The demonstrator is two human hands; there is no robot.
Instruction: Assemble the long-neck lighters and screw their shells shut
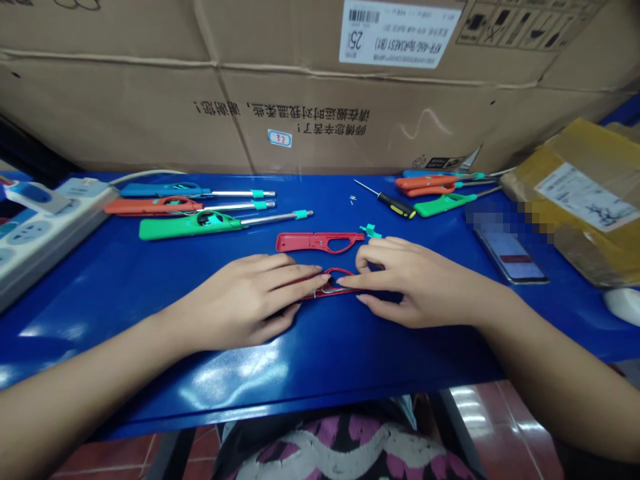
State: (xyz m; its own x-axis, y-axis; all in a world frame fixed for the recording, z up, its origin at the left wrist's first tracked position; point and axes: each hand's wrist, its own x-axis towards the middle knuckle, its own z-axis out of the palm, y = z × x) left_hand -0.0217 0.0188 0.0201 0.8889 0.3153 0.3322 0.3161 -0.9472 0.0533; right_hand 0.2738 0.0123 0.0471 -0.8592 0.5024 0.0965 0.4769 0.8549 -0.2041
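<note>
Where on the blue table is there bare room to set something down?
Bare: the blue table's front strip before left hand and right hand, and the patch between power strip, green lighter and left hand. Crowded: right end, with phone, package, lighters.

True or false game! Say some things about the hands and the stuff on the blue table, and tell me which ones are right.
1. Both the left hand and the right hand touch a red lighter shell on the blue table. True.
2. The screwdriver is in the right hand. False: it lies on the table beyond the hands, and nobody touches it.
3. A blue lighter, an orange lighter and a green lighter lie side by side at the left. True.
4. The phone lies at the left. False: it lies at the right, beside a yellow parcel.
5. A second red shell lies just beyond the hands. True.
</note>
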